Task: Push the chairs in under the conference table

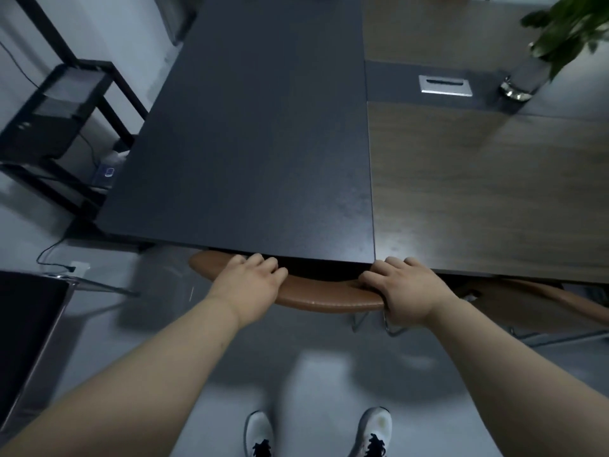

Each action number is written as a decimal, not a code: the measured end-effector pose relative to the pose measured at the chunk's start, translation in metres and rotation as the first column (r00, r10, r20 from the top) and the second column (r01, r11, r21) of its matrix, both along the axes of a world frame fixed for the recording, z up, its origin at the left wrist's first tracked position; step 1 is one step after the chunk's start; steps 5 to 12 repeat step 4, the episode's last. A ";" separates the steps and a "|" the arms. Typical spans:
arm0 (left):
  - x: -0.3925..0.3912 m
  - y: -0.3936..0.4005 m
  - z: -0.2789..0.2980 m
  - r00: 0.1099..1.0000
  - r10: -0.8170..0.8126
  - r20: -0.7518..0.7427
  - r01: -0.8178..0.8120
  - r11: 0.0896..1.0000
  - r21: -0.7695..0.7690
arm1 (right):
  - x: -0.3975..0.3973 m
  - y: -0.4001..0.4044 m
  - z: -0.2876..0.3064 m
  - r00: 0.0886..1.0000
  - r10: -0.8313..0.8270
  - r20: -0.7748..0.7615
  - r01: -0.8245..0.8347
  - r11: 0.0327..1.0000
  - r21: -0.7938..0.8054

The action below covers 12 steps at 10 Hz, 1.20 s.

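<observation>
Both my hands are on the top edge of the chair back (329,293), the brown curved one. My left hand (252,285) sits toward the left end of it, fingers curled over the top rim and closed down on it, thumb side facing the middle. My right hand (403,291) is on the right end, wrapped around the corner of the backrest, fingers folded over the front and the palm pressing on the back side. So neither hand is spread open, both are clamped on that backrest.

The chair itself is tucked pretty much all the way in: the backrest is right up against the near edge of the conference table (263,143), and the seat is hidden under the dark tabletop. A bit of its metal frame (390,328) pokes out below my right hand. The backrest looks like smooth tan leather-ish stuff, a little shiny along the rim.

There's a second chair (540,300) in the same brown just to the right, also sitting under the wood-toned part of the table. My white sneakers (375,430) are on the grey floor right behind the chair.
</observation>
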State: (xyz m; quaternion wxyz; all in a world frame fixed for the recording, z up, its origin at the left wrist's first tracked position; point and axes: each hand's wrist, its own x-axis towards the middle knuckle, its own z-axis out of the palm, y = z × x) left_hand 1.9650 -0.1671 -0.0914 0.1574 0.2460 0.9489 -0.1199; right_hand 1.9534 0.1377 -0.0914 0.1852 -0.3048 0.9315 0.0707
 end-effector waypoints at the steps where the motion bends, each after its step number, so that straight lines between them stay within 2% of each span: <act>1: 0.000 0.008 0.021 0.987 0.083 0.138 -0.078 0.996 -0.039 | 0.002 -0.011 0.018 0.999 -0.043 0.031 0.039 0.993 0.115; 2: 0.004 0.013 0.053 0.956 0.106 0.273 -0.088 0.993 -0.078 | 0.005 -0.024 0.043 0.989 -0.107 0.103 0.085 0.977 0.194; 3: 0.007 0.008 0.103 0.950 0.093 0.298 -0.068 0.993 -0.094 | 0.005 -0.029 0.081 0.949 -0.252 0.191 0.243 0.968 0.070; 4: 0.011 0.004 0.162 0.940 0.139 0.310 -0.124 0.990 -0.068 | 0.009 -0.020 0.123 0.917 -0.306 0.255 0.335 0.939 -0.079; 12: 0.011 0.004 0.162 0.940 0.139 0.310 -0.124 0.990 -0.068 | 0.009 -0.020 0.123 0.917 -0.306 0.255 0.335 0.939 -0.079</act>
